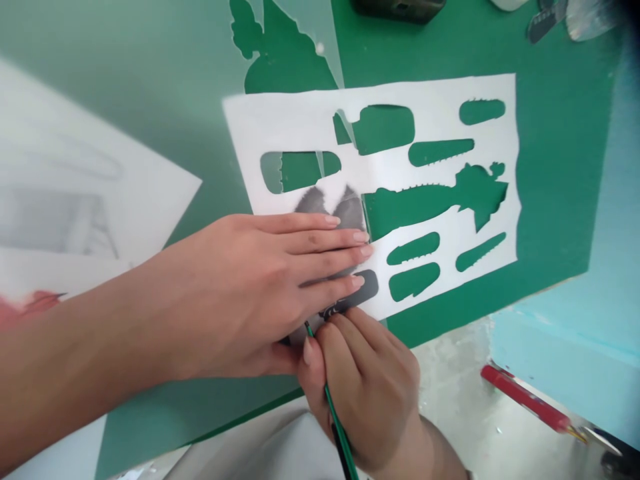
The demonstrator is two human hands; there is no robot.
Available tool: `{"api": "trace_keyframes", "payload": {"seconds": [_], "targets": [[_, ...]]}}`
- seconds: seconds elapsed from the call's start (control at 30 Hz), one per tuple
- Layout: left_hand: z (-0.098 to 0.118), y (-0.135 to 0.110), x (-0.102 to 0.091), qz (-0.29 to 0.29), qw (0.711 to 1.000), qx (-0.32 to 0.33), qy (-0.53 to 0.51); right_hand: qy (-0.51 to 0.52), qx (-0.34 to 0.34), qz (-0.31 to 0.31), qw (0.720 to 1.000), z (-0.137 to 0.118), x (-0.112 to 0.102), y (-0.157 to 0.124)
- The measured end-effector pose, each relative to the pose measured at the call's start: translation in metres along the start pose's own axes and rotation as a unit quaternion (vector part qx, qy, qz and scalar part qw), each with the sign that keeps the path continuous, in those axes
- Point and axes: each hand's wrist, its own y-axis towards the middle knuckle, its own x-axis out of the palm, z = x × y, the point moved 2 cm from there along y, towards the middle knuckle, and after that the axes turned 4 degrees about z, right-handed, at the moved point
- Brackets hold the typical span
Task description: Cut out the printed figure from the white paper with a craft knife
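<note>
My left hand (280, 273) lies flat, fingers stretched out side by side, across a white sheet with shaped cut-outs (450, 137). Beneath its fingers is a printed grey and black figure (353, 207), partly covered by the hand. My right hand (367, 380) is closed around a thin green-and-black pen-like tool (336, 413). The tool's dark tip is close to the lower edge of the figure, just under my left hand; whether it is a blade or a brush, I cannot tell. Both hands are close together, and my left thumb is mostly hidden.
A green mat (550, 167) lies under the sheet. Clear film with a cut-out outline (310, 20) is at the top. Another printed sheet (150, 180) lies left. A dark object (400, 8) sits at the back, and a red pen-shaped tool (525, 398) lies lower right.
</note>
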Motion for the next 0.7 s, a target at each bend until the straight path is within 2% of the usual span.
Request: {"api": "trace_keyframes", "payload": {"seconds": [0.7], "targets": [[-0.0008, -0.0004, 0.0020, 0.003, 1.000, 0.000, -0.001, 0.001, -0.019, -0.004, 1.000, 0.0023, -0.0024, -0.0003]]}}
